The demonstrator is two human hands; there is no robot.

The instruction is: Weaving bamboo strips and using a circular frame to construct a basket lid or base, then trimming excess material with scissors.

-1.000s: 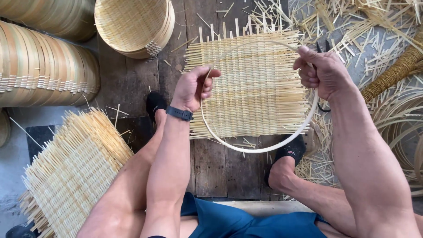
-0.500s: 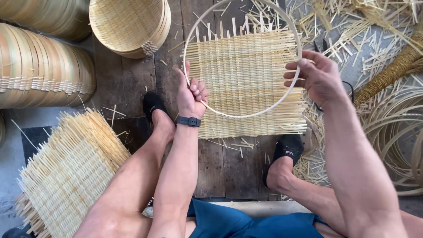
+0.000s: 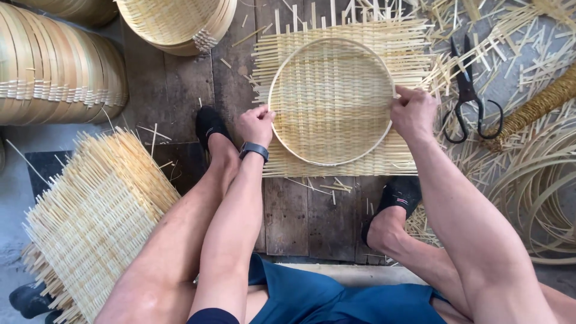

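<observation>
Bamboo hoop (image 3: 331, 159): lies flat on woven mat (image 3: 336, 102), between both hands.
Left hand (image 3: 256, 125): grip pinched on hoop's left rim.
Right hand (image 3: 413, 112): grip clenched on hoop's right rim.
Scissors (image 3: 470, 96): black, just right of right hand.
Mat stack (image 3: 90, 216): well left of left hand.

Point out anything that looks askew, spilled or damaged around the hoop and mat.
Nothing looks damaged. The bamboo hoop lies flat and roughly centred on the woven mat, held by the left hand and right hand. Loose bamboo offcuts litter the floor around the scissors.
</observation>
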